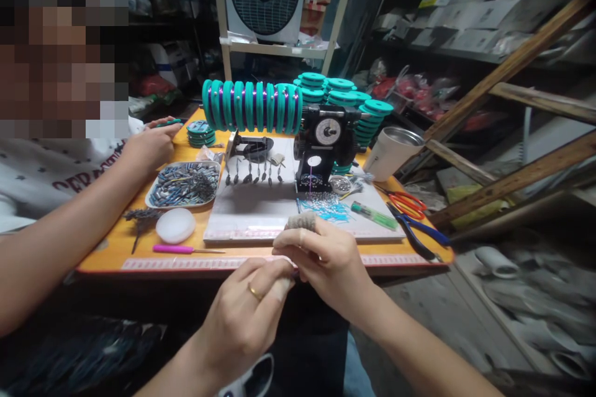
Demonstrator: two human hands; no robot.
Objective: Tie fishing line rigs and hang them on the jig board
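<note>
Left hand (249, 313) and right hand (333, 260) pinched closed, fingertips meeting; anything held is hidden, can't tell. White board (261, 214) at 12 o'clock, blue strips (339, 211) at 1. Slack pinch could drop small parts off the table (105, 255).

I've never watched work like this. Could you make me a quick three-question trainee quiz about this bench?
1. True or false: the person's left hand wears a gold-coloured ring.
2. What lies nearest the orange-handled scissors? A) box fan B) blue-handled pliers C) round white lid
3. What colour is the handle of the slim tool lying on the orange table?

Key: 1 true; 2 B, the pliers; 3 pink.
</note>
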